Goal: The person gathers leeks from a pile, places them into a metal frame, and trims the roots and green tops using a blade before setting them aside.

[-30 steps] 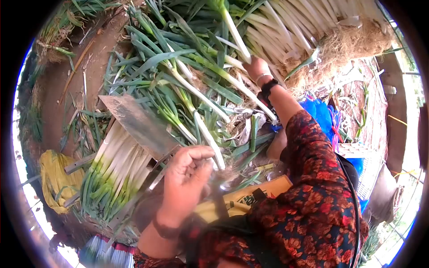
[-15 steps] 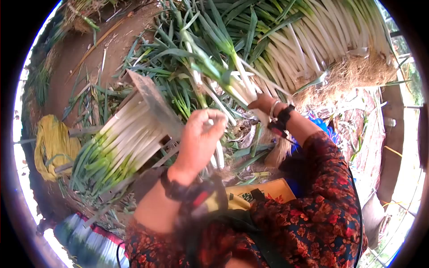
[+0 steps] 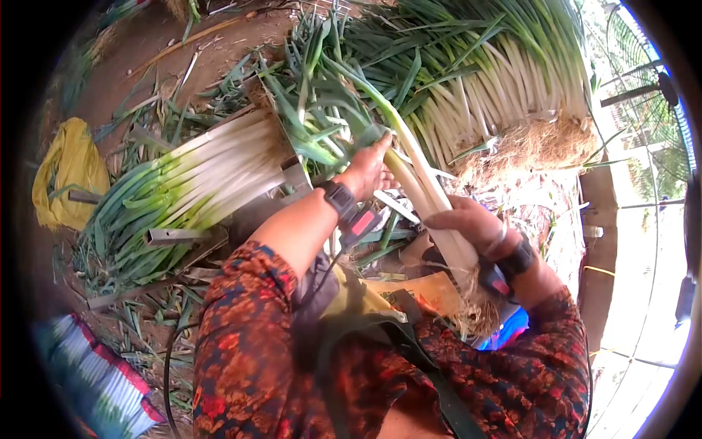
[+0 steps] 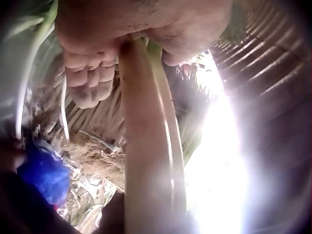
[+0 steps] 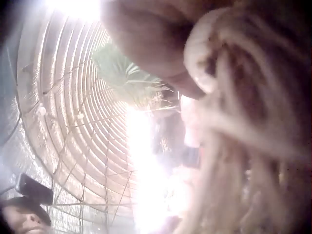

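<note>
In the head view a small bunch of long green onions [image 3: 420,186] slants across my front, white stalks down and shaggy roots [image 3: 475,307] toward my lap. My right hand [image 3: 468,223] grips the white stalks low down, above the roots. Higher up, my left hand [image 3: 365,172] holds the bunch where white turns green, its thumb along the stalks. The left wrist view shows the pale stalks [image 4: 151,131] running out from under that hand [image 4: 141,24], with several fingers on the far side. Blurred roots [image 5: 243,146] fill the right of the right wrist view, beside the hand [image 5: 151,39].
A large heap of green onions [image 3: 504,95] lies at the back right, roots facing me. On the left, a neat stack [image 3: 212,175] lies in a metal-edged frame [image 3: 179,235]. A yellow sack [image 3: 67,172] is at far left; a yellow-orange printed bag [image 3: 428,293] is near my lap.
My right hand has drawn the onions from the heap toward my body. My left hand has moved from the left over to their upper part and taken hold. The view has turned right.
</note>
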Motion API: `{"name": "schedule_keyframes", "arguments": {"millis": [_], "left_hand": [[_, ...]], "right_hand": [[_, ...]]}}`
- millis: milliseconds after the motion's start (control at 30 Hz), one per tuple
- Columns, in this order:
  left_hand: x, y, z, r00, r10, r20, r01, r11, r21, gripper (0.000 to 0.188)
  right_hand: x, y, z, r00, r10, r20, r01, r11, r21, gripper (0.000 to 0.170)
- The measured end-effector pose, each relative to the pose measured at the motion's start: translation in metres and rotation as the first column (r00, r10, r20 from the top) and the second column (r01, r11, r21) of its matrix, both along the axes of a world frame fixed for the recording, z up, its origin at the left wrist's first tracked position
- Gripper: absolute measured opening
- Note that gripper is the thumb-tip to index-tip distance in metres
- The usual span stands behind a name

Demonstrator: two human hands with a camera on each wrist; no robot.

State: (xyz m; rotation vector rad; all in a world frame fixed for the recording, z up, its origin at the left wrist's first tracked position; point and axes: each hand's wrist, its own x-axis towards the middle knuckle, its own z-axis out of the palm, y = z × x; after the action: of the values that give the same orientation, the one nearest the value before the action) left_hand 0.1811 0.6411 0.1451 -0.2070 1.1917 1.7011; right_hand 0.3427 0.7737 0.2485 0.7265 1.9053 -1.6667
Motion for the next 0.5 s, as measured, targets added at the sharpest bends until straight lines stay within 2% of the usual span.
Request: {"name": "schedule_keyframes", "arguments": {"millis": [33,67,133,167,200,233,267,300,400,500], "left_hand": [[0.005,0.002,0.003,0.998,0.046,0.035,-0.049,0.995,0.084,0.053],[0.004,0.007,-0.009,0.998,0.049,0.046,-0.062,0.938,0.340,0.048],[0.010,0.017,-0.015,0.990,0.113,0.085,-0.141,0.838,0.528,0.040],[0.014,0.011,0.006,0.984,0.153,0.089,-0.176,0.823,0.540,0.035],[0.006,0.017,-0.009,0.990,0.126,0.062,-0.139,0.809,0.572,0.039],[0.005,0.015,-0.001,0.982,0.170,0.078,-0.186,0.829,0.528,0.041],[0.004,0.015,0.009,0.973,0.213,0.089,-0.229,0.844,0.485,0.042],[0.002,0.018,0.008,0.962,0.235,0.137,-0.272,0.812,0.516,0.045],[0.001,0.020,0.002,0.984,0.173,-0.047,-0.110,0.788,0.606,0.049],[0.001,0.019,0.002,0.985,0.151,-0.082,-0.063,0.764,0.642,0.044]], "right_hand": [[0.010,-0.011,0.014,0.998,-0.055,0.023,0.057,0.994,-0.089,0.036],[0.018,-0.021,0.026,0.993,-0.109,0.048,0.116,0.978,-0.175,0.035],[0.032,-0.032,0.044,0.994,-0.087,0.067,0.101,0.967,-0.234,0.039],[0.039,-0.038,0.048,0.993,-0.093,0.068,0.107,0.967,-0.232,0.038],[0.046,-0.045,0.051,0.993,-0.096,0.071,0.110,0.966,-0.232,0.037],[0.057,-0.051,0.044,0.997,-0.062,0.048,0.072,0.969,-0.235,0.037],[0.073,-0.049,0.015,0.999,-0.031,-0.014,0.027,0.974,-0.226,0.037],[0.086,-0.050,-0.002,0.999,-0.010,0.030,0.017,0.970,-0.244,0.038],[0.099,-0.068,-0.009,0.999,-0.037,0.016,0.040,0.958,-0.285,0.041],[0.105,-0.075,-0.003,0.999,-0.045,-0.012,0.040,0.968,-0.246,0.043]]}}
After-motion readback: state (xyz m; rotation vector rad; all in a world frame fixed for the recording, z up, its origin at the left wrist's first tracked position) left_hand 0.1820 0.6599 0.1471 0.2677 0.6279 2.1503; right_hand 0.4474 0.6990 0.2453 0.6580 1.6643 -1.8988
